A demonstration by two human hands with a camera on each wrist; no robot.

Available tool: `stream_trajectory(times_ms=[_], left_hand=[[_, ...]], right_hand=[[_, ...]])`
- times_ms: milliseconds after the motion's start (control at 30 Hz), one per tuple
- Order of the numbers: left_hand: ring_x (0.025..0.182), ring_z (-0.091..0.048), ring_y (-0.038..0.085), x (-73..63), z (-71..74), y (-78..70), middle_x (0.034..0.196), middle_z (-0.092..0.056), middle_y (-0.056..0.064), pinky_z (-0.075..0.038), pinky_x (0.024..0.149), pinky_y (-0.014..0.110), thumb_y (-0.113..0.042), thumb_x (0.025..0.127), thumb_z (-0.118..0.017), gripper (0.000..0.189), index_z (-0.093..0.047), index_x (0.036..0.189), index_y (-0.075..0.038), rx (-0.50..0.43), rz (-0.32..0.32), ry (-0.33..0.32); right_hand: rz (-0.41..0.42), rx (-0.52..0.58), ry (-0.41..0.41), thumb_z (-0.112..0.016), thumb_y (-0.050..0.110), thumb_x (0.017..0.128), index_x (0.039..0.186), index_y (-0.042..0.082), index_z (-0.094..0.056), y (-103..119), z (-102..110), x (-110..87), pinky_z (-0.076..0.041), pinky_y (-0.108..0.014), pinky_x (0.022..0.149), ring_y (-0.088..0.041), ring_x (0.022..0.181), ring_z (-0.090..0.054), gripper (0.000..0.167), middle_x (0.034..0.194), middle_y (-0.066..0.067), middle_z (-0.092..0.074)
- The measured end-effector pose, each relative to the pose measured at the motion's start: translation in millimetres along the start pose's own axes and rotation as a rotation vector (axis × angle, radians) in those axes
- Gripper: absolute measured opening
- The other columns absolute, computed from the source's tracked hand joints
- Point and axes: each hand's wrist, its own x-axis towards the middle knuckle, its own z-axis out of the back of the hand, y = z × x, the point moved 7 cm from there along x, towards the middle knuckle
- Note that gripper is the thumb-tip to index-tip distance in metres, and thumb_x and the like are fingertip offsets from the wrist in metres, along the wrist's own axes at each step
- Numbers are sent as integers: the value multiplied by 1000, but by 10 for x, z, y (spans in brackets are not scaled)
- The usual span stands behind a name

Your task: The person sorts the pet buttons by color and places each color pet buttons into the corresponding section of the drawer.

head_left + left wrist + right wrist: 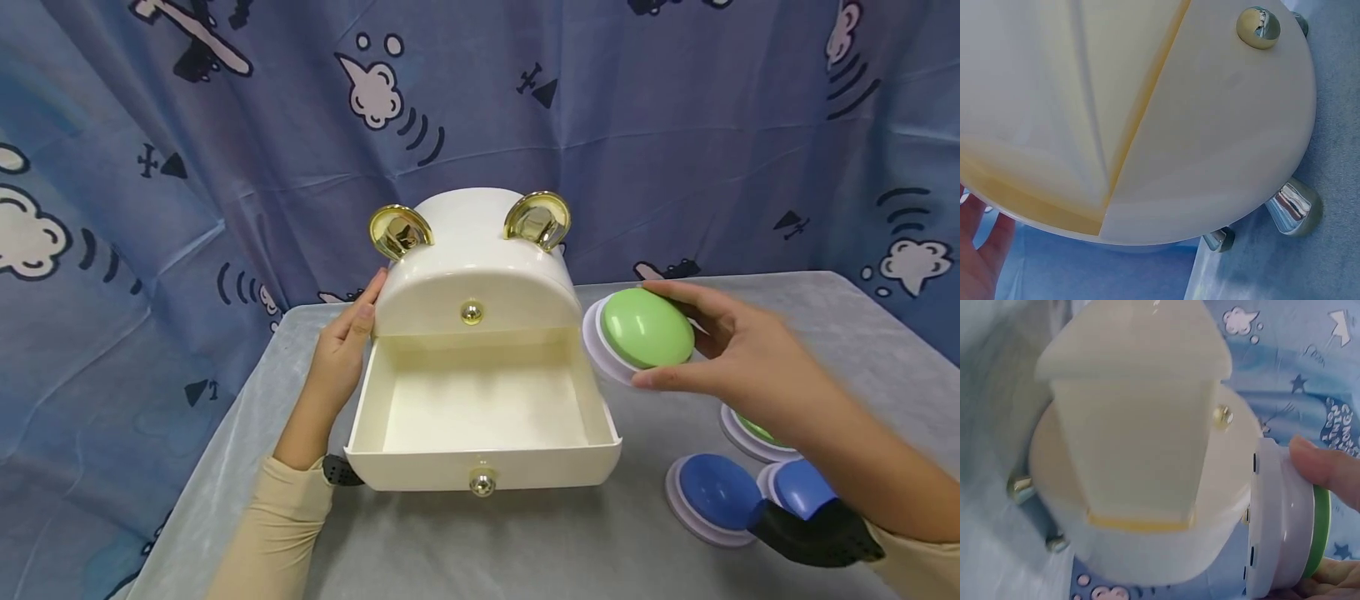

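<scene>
A white two-drawer storage box [480, 217] with gold ear-shaped pieces stands on the table. Its lower drawer [487, 471] is pulled out, showing a bare bottom; the upper drawer [420, 304] is closed, and each has a round gold knob. My left hand [337, 358] rests along the box's left side, fingers fairly straight. To the right of the box, my right hand [738, 342] holds a green-domed push button [648, 329] by its edge, thumb below and fingers above. In the right wrist view, the button's white base [1266, 519] faces the box, dark slots showing.
On the grey-covered table [555, 550], a blue push button [718, 492] lies at the front right. Beside it are a second blue button [802, 486] and another green one [757, 433], both partly hidden by my right arm. A blue patterned curtain [675, 167] hangs behind the table.
</scene>
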Motion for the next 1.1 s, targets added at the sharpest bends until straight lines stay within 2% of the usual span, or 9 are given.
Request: stream_trajectory(times_ms=[67,133,167,267,367,433,700,867,1100], left_hand=[[148,-33,9,-2,1,2,159,-38,-7,-28,119,14,-29,110,-36,44,-42,152,-17,-4,0,2],[148,-33,10,-3,1,1,159,-38,-7,-28,119,14,-29,110,-36,45,-42,152,-17,-2,-2,2],[149,-32,10,-4,1,-1,159,-38,-7,-28,119,14,-29,110,-36,45,-42,152,-17,-1,-4,3],[149,-32,10,-7,7,-9,159,-38,-5,-28,119,14,-28,110,-36,44,-42,152,-16,4,-13,-3],[149,-32,11,-9,9,-15,159,-38,-5,-27,119,14,-27,110,-36,44,-42,152,-15,0,-18,-5],[149,-32,10,-7,5,-17,159,-38,-5,-27,119,14,-28,110,-36,44,-42,152,-15,-4,-18,-1],[149,-33,10,5,11,-35,159,-39,-4,-28,119,14,-27,109,-37,44,-42,151,-15,-3,-21,-6],[148,-33,10,5,12,-24,159,-39,-5,-28,119,14,-28,109,-36,44,-42,152,-15,-2,-16,-5],[149,-33,10,0,9,-9,159,-39,-4,-28,119,14,-28,109,-37,44,-43,151,-15,-7,-14,-7]], right_hand=[[20,19,16,-91,38,69,154,32,-36,90,-52,-9,-49,-15,100,-34,144,-40,101,165,4,-23],[37,37,35,-91,36,68,153,31,-38,188,-117,-14,-48,-27,105,-34,145,-40,100,165,2,-25],[52,53,45,-92,34,69,152,30,-39,240,-149,-14,-48,-29,106,-33,145,-41,99,164,0,-28],[104,83,57,-93,31,68,150,26,-44,404,-239,-8,-47,-27,107,-28,141,-46,95,154,-4,-42],[161,115,73,-93,28,68,147,23,-48,545,-317,3,-47,-11,100,-24,135,-52,92,145,-2,-50],[191,134,86,-94,27,67,145,22,-50,623,-363,-1,-45,-5,96,-22,133,-53,90,143,-1,-52],[254,200,144,-94,24,65,140,18,-55,918,-566,20,-47,-29,109,-18,130,-55,85,140,1,-54],[249,297,156,-93,16,66,138,14,-57,1029,-714,59,-51,-29,105,-20,126,-59,81,138,-3,-56],[219,351,204,-92,6,63,138,13,-57,1112,-935,165,-52,-37,102,-20,118,-62,84,135,-2,-57]])
